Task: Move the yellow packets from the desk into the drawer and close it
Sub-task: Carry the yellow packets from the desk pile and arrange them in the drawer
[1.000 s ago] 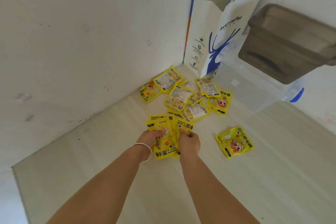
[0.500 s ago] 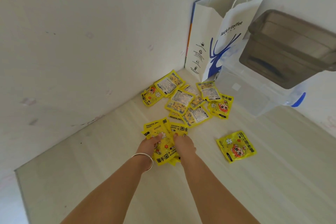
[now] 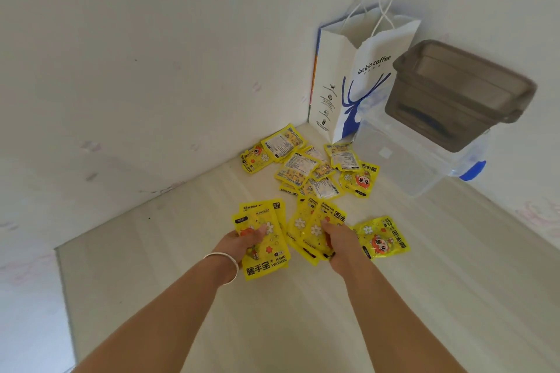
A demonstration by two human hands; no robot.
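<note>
On the left, the left hand (image 3: 242, 242), a bracelet (image 3: 225, 263) at its wrist, has its thumb curled over a small stack of yellow packets (image 3: 263, 239), lifted clear in its own bundle now, where half a second ago both hands were working one shared clump, so the gathered lot has just been split in two. Just to the right of that grip, the right hand (image 3: 338, 241) pinches a second fan of packets (image 3: 312, 227), fingers wrapped under their lower edge. That split looks like a handful per hand, ready to carry off, though no drawer shows in view, so where they go from here cannot be told. Just right of the right hand's grip, one loose packet (image 3: 381, 238) lies flat on the desk (image 3: 303, 312), nearly touching the held fan. Beyond both grips, towards the wall corner, the main heap of packets (image 3: 312, 166) sits untouched, so most of the job looks to be ahead. Further right of the heap stand a white paper bag (image 3: 357, 85) and a clear plastic box (image 3: 406, 166) with a smoky bin (image 3: 457, 94) on top of it. The slick packets may well slip from the fans in transit.
</note>
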